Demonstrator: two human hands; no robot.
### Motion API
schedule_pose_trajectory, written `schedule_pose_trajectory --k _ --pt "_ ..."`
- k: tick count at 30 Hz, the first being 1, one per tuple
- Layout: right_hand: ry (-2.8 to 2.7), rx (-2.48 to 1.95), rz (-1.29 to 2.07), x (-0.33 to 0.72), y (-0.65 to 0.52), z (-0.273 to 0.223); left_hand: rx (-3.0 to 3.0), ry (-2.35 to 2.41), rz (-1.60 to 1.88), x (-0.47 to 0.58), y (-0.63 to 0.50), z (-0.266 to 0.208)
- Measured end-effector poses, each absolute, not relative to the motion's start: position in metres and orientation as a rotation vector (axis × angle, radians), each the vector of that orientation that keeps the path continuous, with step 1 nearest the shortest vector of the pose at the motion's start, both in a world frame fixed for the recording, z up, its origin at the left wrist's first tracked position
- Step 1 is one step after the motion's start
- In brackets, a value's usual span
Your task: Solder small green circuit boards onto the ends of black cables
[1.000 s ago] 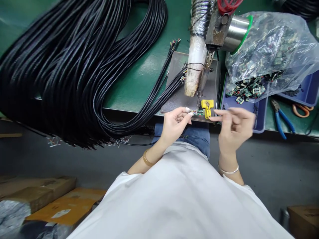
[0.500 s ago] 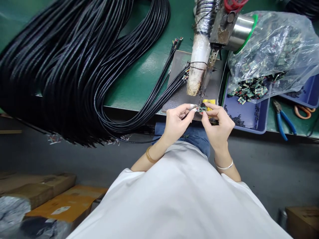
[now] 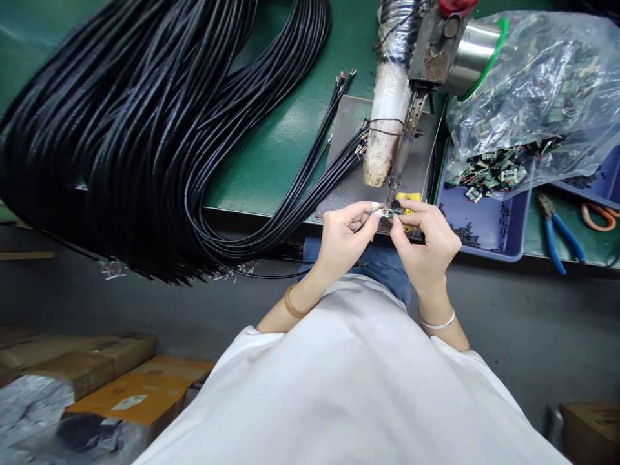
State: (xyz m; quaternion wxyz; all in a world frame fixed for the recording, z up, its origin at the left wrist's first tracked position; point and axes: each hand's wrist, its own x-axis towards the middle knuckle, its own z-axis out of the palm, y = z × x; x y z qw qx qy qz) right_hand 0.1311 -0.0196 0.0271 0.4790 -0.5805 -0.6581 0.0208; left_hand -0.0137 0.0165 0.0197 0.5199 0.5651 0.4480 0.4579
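The left hand (image 3: 345, 240) pinched a cable end against a small green board (image 3: 393, 211), which the right hand (image 3: 426, 244) also pinched, at the desk (image 3: 271, 155) edge. At 12 o'clock stood the soldering iron (image 3: 404, 148); at 10, black cables (image 3: 145, 129).

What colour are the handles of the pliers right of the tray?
Blue, seen in the head view: the pliers lie on the green bench right of the tray.

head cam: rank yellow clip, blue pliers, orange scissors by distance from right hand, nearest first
1. Yellow clip: at the fingertips of the right hand, on the grey plate.
2. Blue pliers: farther right, on the green bench past the blue tray.
3. Orange scissors: farthest, at the frame's right edge, beyond the pliers.
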Motion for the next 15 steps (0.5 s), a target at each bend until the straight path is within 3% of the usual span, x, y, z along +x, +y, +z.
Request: schedule_pose_trajectory --k 15 --pt "-1.648 -1.416 0.031 0.1365 -0.0255 0.0245 1.364 1.064 0.993 -0.0136 0.0123 0.017"
